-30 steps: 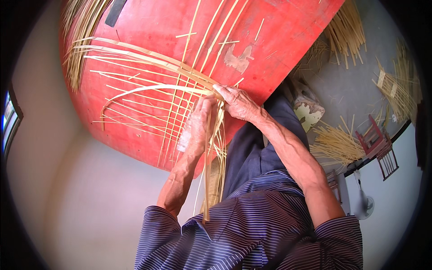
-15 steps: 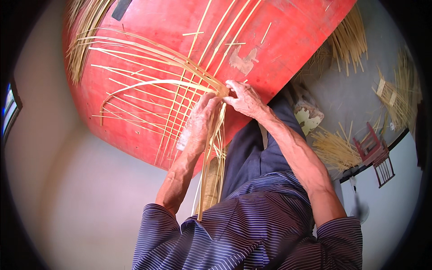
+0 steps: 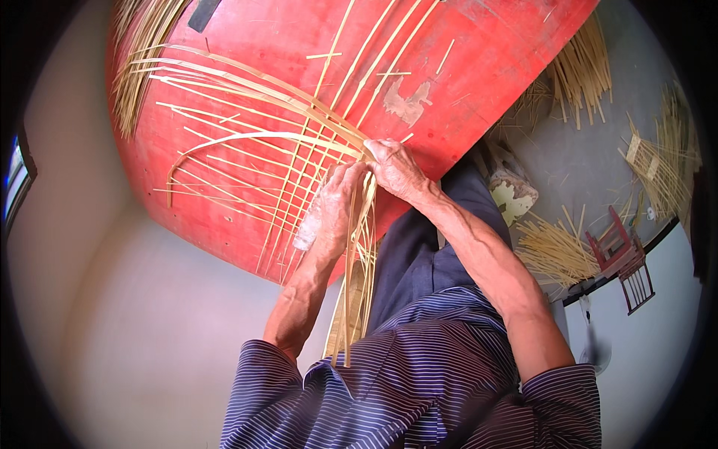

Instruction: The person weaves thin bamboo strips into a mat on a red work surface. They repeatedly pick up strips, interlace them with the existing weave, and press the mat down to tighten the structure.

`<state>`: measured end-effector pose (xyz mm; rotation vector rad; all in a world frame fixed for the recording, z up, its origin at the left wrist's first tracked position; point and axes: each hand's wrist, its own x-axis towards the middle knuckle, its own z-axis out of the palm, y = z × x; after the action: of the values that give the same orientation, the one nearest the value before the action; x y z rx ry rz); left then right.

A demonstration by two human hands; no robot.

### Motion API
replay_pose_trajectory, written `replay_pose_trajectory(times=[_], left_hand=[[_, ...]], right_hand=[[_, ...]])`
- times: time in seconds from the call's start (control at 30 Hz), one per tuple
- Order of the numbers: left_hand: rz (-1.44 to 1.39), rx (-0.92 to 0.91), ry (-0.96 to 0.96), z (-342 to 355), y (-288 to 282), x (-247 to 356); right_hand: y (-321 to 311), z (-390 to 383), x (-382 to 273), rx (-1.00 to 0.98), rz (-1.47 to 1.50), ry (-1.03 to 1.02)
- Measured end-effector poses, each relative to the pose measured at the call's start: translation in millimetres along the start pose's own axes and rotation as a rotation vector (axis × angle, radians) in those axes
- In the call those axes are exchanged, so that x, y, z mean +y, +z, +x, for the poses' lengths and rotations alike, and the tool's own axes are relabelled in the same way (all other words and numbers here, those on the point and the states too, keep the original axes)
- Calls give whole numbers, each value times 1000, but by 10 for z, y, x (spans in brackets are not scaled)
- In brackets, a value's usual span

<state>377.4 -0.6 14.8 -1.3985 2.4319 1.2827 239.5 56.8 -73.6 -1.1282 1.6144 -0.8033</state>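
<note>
Thin pale strips, bamboo-like, cross in an open weave (image 3: 299, 168) on a red tabletop. At the weave's near corner my right hand (image 3: 399, 173) is closed, pinching a gathered bunch of long strips (image 3: 299, 101) that fans out to the far left. Right beside it, my left hand (image 3: 336, 196) is closed with its fingertips on the same strips. One broad strip (image 3: 254, 138) arches over the weave into my hands. Loose strip ends (image 3: 366, 224) hang below them toward my shirt. Something whitish (image 3: 305, 230) covers part of my left hand's outer edge.
The red tabletop (image 3: 449, 90) has a slanting right edge. Piled strips (image 3: 142, 75) lie at its far left, near a dark flat bar (image 3: 202, 13). On the floor at right are strip bundles (image 3: 557, 251), a woven piece (image 3: 649, 161) and a small dark red chair (image 3: 621, 254).
My right hand has moved slightly left, and its fingers have folded over the strips. The hanging strip ends have swung a little to the right. My left hand stays nearly in place.
</note>
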Motion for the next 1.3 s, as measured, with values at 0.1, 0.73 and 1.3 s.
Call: replay_pose_trajectory(times=[0.1,0.73,1.3], left_hand=[[36,-17,9,14,-30,55],[-15,-33,-26,48,-48,61],[-986,240,-640,458,-334,-1001]], right_hand=[[3,-6,-13,44,34,17],[-36,-23,-57,65,198,35],[-52,16,-41,-122,115,-18]])
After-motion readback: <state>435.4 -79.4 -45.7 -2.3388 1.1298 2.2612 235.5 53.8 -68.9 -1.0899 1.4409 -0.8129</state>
